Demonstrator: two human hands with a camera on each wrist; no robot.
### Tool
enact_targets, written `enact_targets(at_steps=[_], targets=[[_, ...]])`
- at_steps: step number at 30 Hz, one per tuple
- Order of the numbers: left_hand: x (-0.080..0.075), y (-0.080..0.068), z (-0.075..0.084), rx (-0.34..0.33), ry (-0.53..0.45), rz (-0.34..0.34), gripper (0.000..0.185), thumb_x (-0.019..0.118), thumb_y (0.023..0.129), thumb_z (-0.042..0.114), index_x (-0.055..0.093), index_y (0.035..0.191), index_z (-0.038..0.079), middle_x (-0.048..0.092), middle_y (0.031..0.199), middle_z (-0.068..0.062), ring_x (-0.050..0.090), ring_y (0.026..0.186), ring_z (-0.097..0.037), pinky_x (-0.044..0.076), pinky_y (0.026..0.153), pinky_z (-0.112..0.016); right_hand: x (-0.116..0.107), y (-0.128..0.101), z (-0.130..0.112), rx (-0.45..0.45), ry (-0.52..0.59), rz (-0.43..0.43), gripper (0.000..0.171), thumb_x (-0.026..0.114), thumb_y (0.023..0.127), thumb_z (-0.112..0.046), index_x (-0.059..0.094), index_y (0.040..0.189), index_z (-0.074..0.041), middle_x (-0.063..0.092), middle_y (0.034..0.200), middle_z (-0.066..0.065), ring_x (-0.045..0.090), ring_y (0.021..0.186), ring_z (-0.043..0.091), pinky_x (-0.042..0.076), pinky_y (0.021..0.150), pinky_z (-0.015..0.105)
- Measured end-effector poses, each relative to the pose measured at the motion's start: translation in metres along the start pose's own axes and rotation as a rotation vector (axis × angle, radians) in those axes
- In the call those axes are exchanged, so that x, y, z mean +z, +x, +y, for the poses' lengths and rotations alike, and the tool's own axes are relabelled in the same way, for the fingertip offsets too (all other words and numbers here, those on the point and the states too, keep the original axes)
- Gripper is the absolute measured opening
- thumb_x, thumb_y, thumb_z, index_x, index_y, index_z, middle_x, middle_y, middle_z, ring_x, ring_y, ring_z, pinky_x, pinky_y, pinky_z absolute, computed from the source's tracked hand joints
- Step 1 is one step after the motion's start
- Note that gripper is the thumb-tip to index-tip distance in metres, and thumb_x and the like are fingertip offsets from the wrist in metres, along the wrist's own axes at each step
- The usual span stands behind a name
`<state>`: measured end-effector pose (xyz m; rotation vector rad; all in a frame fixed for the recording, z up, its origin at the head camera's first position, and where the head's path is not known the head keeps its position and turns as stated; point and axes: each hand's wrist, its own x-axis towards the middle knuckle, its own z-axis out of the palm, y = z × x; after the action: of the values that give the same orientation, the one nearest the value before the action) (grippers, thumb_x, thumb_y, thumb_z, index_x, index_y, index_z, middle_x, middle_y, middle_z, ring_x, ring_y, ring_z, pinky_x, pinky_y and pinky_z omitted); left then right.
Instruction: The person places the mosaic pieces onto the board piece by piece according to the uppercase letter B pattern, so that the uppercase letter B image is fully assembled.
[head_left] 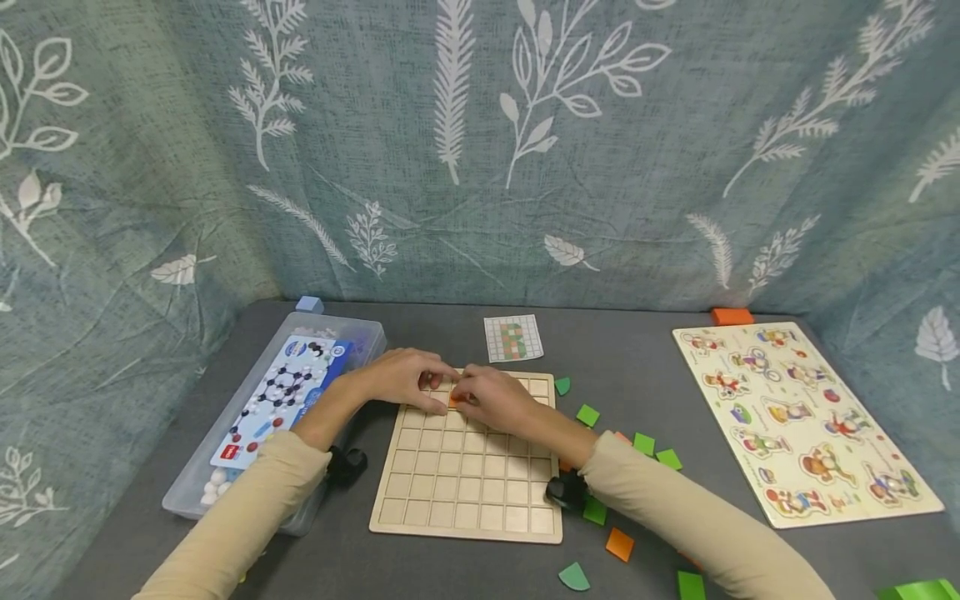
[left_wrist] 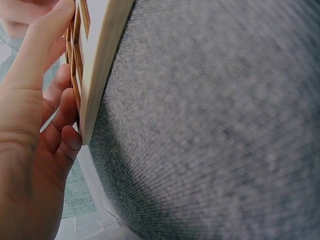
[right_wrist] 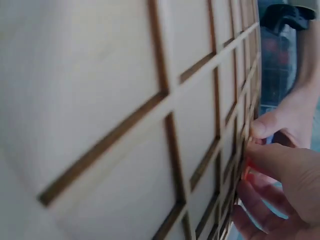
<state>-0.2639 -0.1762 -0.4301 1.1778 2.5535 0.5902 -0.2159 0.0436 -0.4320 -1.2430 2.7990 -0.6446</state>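
A pale wooden grid board [head_left: 457,487] with square recesses lies flat on the table. Near its far edge, my right hand [head_left: 498,402] pinches a small orange tile [head_left: 453,402] down at one of the cells. Close on the other side is my left hand [head_left: 405,379], its fingers resting over the board's far-left part, thumb near the tile. In the left wrist view the left hand's fingertips [left_wrist: 71,137] touch the board's edge. The right wrist view shows the thumbs of both hands close together; the tile is mostly hidden by fingers.
A patterned card [head_left: 513,338] lies beyond the board. Green tiles [head_left: 588,415], orange tiles [head_left: 619,544] and green quarter-round pieces [head_left: 574,577] are scattered to the right. A clear plastic box [head_left: 180,492] stands left, a picture puzzle board [head_left: 810,425] far right.
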Motion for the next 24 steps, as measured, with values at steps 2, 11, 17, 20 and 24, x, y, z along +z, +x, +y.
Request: enact_targets(at_steps=[2,11,17,20,24], targets=[[-0.001,0.000,0.000,-0.004,-0.003,0.001,0.043,0.074,0.083,0.047,0.068,0.120,0.027,0.055,0.080,0.008,0.043,0.063,-0.003,0.034,0.060,-0.020,-0.003,-0.002,0.000,-0.005,0.003,-0.024,0.017,0.070,0.090,-0.015,0.075,0.105,-0.008,0.066,0.104,0.007,0.059,0.080,0.015,0.046,0.067,0.020],[0.001,0.000,0.000,0.017,-0.031,-0.015,0.049,0.074,0.083,0.048,0.067,0.124,0.023,0.057,0.084,0.009,0.046,0.066,-0.001,0.039,0.062,-0.021,-0.025,-0.068,0.000,0.011,0.098,0.023,0.027,0.065,0.094,-0.019,0.068,0.118,-0.008,0.065,0.111,0.006,0.063,0.092,0.017,0.050,0.075,0.026],[-0.001,-0.001,-0.001,0.020,-0.024,0.003,0.051,0.076,0.081,0.044,0.066,0.127,0.021,0.055,0.082,0.009,0.044,0.065,-0.001,0.036,0.062,-0.020,-0.037,-0.134,0.013,0.028,0.165,0.147,0.020,0.068,0.091,-0.015,0.071,0.109,-0.008,0.067,0.105,0.002,0.064,0.085,0.014,0.051,0.071,0.026],[-0.001,-0.003,0.000,0.031,-0.019,0.003,0.052,0.075,0.082,0.043,0.066,0.128,0.019,0.054,0.081,0.008,0.042,0.064,-0.001,0.034,0.061,-0.020,-0.039,-0.160,0.023,0.050,0.198,0.225,0.018,0.070,0.089,-0.009,0.071,0.106,-0.008,0.068,0.100,0.002,0.062,0.081,0.009,0.051,0.067,0.025],[0.001,-0.006,0.004,0.037,-0.022,-0.002,0.053,0.073,0.084,0.042,0.064,0.130,0.017,0.051,0.081,0.008,0.039,0.063,-0.001,0.031,0.059,-0.020,-0.042,-0.180,0.033,0.085,0.240,0.279,0.020,0.071,0.087,-0.006,0.070,0.106,-0.008,0.068,0.098,0.003,0.055,0.076,-0.001,0.049,0.063,0.023]])
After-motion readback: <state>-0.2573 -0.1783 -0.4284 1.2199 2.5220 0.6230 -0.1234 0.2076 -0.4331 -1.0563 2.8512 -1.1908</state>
